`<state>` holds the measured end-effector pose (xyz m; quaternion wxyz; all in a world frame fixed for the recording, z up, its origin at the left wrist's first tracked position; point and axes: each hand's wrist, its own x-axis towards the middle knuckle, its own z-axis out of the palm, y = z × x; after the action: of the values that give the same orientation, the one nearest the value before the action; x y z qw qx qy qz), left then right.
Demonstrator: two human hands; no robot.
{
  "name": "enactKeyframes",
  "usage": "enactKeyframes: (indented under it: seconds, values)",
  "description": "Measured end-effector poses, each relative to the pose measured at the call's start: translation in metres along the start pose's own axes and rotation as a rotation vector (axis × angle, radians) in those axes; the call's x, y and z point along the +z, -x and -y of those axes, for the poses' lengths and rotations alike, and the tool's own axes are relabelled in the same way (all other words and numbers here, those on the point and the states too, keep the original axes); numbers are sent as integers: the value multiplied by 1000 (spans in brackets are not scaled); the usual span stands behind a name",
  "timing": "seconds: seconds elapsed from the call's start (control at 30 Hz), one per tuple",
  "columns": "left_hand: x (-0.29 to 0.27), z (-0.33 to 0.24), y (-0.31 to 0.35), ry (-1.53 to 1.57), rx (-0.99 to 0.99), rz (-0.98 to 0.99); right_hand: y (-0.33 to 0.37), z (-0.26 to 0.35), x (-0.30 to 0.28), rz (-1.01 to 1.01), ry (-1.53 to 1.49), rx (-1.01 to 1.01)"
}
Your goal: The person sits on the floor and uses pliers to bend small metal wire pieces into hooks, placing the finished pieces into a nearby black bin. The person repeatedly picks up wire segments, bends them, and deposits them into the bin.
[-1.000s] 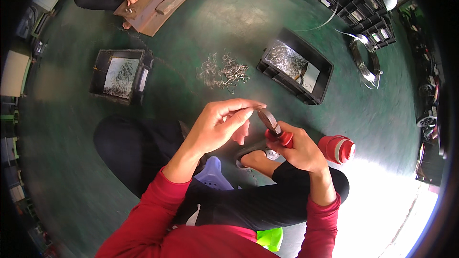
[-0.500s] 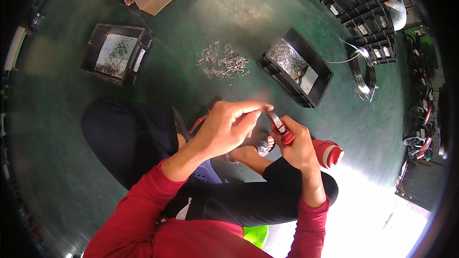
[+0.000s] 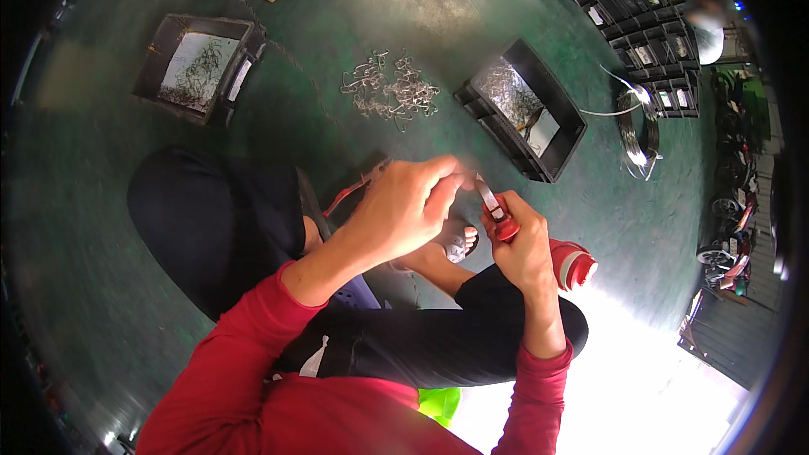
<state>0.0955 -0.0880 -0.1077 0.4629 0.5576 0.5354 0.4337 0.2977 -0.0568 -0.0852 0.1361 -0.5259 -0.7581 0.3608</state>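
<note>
My right hand (image 3: 524,240) is closed round the red handles of a pair of pliers (image 3: 487,195), the metal jaws pointing up and away from me. Beside the jaw tip, my left hand (image 3: 404,202) has its thumb and forefinger pinched together. Whatever lies between those fingertips is too small and smeared to make out. Beyond both hands, a loose pile of bent wire hooks (image 3: 392,88) lies on the green floor.
Black crates holding wire pieces stand at left (image 3: 246,59) and right (image 3: 552,84). A wire coil (image 3: 628,131) lies farther right, near stacked crates (image 3: 624,21). A red-handled tool (image 3: 341,195) lies past my left forearm; a red bottle (image 3: 573,265) stands by my right wrist.
My left fingertips have drawn slightly away from the jaw tip and look more smeared. The right hand keeps its hold on the pliers. The whole view has shifted a little.
</note>
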Motion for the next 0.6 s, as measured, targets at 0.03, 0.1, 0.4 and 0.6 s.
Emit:
enactKeyframes:
  seconds: [0.03, 0.1, 0.4, 0.6]
  values:
    - [-2, 1, -2, 52, -20, 27, 0, 0, 0, 7, -7, 7]
    - [-6, 1, -4, 160, -50, 76, 0, 0, -2, 21, -10, 13]
    - [-12, -5, -3, 232, -33, 159, 0, -5, -2, 102, -56, -15]
    - [-2, -6, 0, 290, -39, 96, 1, -8, 4, 71, -34, 11]
